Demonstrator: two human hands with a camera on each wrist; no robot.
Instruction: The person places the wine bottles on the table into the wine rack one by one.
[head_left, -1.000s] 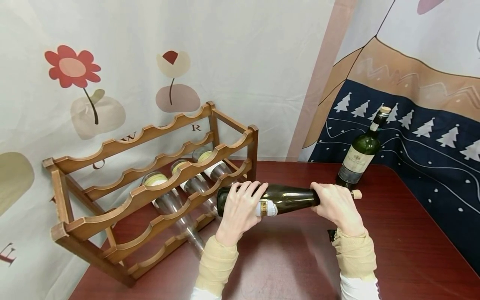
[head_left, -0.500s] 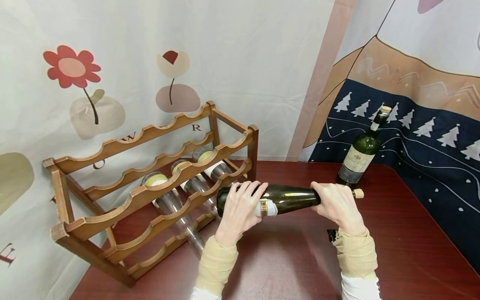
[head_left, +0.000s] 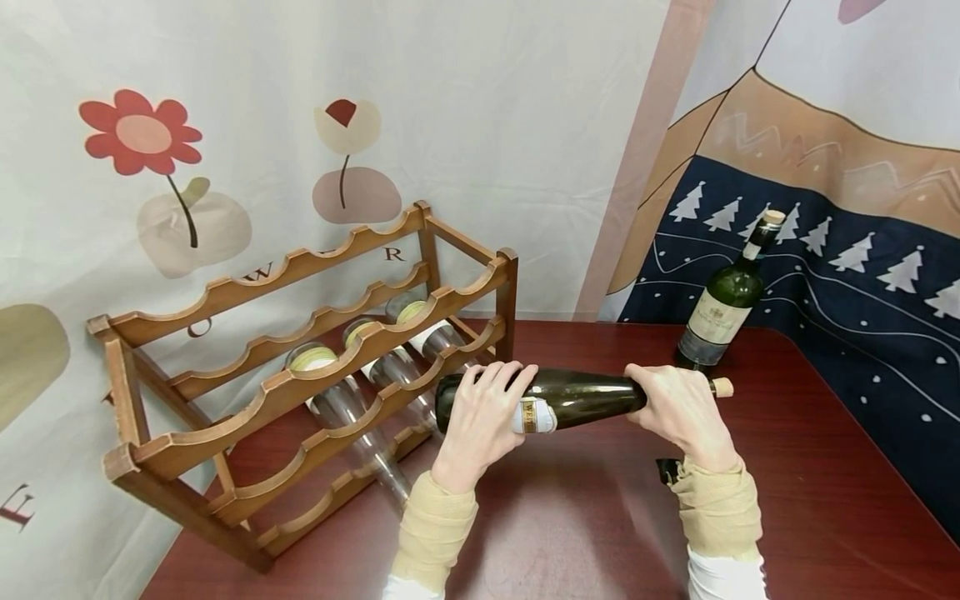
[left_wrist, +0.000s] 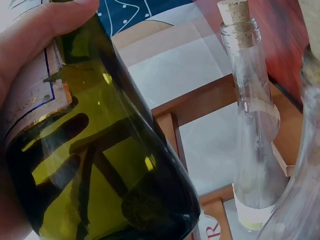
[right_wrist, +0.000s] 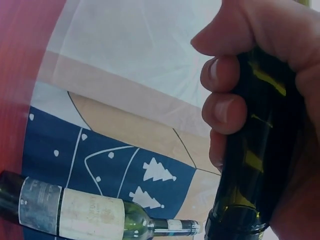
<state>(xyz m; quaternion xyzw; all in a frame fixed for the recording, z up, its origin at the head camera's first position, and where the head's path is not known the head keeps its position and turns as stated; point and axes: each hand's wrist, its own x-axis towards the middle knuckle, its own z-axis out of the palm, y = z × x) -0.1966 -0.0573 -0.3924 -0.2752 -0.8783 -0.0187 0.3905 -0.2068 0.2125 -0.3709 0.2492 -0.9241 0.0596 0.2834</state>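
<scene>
A dark green wine bottle (head_left: 588, 396) lies level in the air over the table, its base at the left. My left hand (head_left: 483, 421) grips the base end beside a pale label; in the left wrist view the fingers show through the green glass (left_wrist: 125, 150). Around the neck curls my right hand (head_left: 678, 412), its fingertips (right_wrist: 225, 110) plain in the right wrist view. A cork (head_left: 722, 387) sticks out past that hand. To the left stands a wooden wine rack (head_left: 279, 390). Clear bottles (head_left: 356, 412) lie tilted in its lower tier, neck ends toward me.
A green labelled wine bottle (head_left: 718, 317) with a cork stands at the table's back right. Some small black thing (head_left: 666, 472) shows beside my right wrist. Printed cloth (head_left: 555, 167) hangs behind the red-brown table (head_left: 825, 500). One clear bottle (left_wrist: 252, 135) shows its cork in the left wrist view.
The bottle and my right hand have shifted very slightly to the right. Both hands keep their grip, and the rack and standing bottle stay in place.
</scene>
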